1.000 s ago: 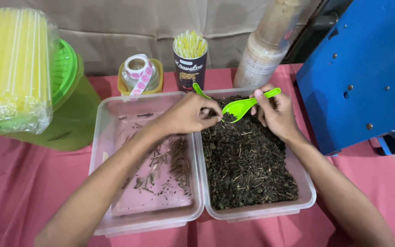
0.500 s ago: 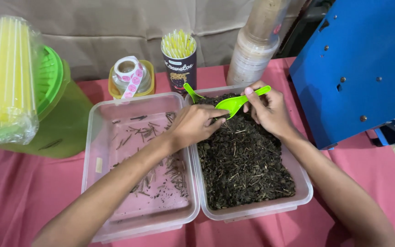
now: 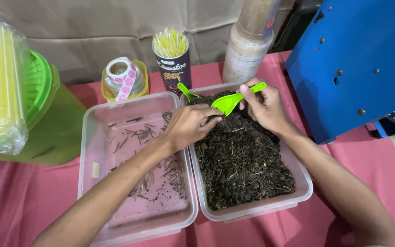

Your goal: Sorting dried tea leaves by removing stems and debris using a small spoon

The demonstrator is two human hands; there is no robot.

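Green plastic scoop (image 3: 234, 98) pinched in the right hand (image 3: 265, 107), left hand (image 3: 190, 126) picking through a full tub of dried leaves (image 3: 241, 160); left of it, the stem tub (image 3: 136, 160) holds only a scattering.

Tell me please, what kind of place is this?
Probably a small drink stall or home workspace. A stack of plastic cups, yellow straws in a cup and a roll of stickers stand on a pink-clothed table behind a tray of dried leaves.

Glossy green plastic scoop (image 3: 234, 99), clear plastic tubs (image 3: 136, 219), pink cloth (image 3: 14, 201).
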